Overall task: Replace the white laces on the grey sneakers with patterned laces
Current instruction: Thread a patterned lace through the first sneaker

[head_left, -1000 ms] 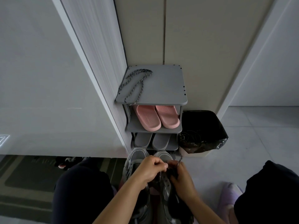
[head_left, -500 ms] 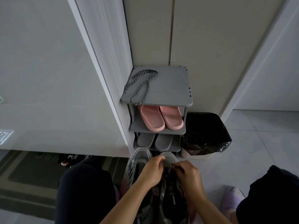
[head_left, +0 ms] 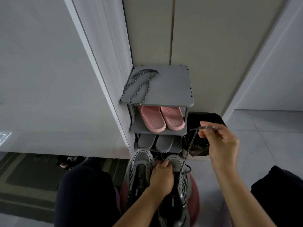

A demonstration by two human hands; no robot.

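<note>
Lace [head_left: 188,149] taut from sneaker [head_left: 183,185] up to raised right hand [head_left: 221,145], pinching it; left hand [head_left: 161,179] grips sneaker front.

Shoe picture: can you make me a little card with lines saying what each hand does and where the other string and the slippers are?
right hand: pinches the patterned lace, which runs straight down to a grey sneaker
left hand: grips that sneaker
spare lace: lies on top of the shelf rack
pink slippers: middle shelf
grey slippers: bottom shelf
</note>
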